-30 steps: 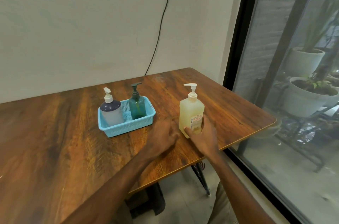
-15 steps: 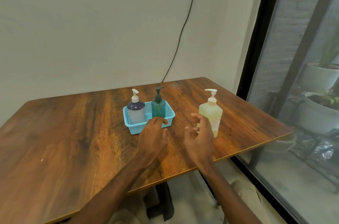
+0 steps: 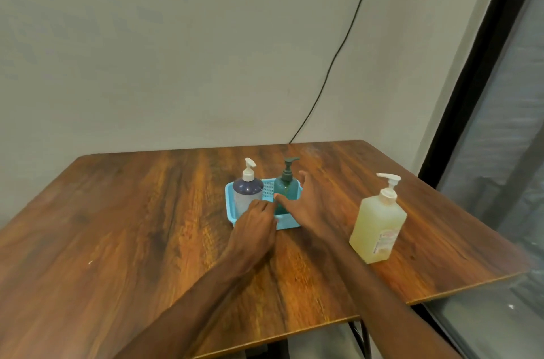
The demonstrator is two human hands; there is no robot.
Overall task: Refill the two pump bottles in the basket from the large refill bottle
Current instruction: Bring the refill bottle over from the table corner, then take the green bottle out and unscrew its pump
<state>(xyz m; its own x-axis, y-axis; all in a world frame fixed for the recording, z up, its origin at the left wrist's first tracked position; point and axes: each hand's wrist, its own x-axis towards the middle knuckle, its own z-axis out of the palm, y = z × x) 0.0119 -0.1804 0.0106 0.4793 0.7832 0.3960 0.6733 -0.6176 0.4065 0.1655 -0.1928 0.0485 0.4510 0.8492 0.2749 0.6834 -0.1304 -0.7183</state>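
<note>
Head | right fingers (image 3: 305, 179) spread beside green bottle (image 3: 283, 190) | left fingers (image 3: 260, 206) on basket (image 3: 229, 200), grip unclear

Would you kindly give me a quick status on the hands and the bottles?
Left hand at basket's front rim, grip unclear. Right hand open, spread at teal pump bottle. Refill bottle upright, untouched; path clear.
</note>
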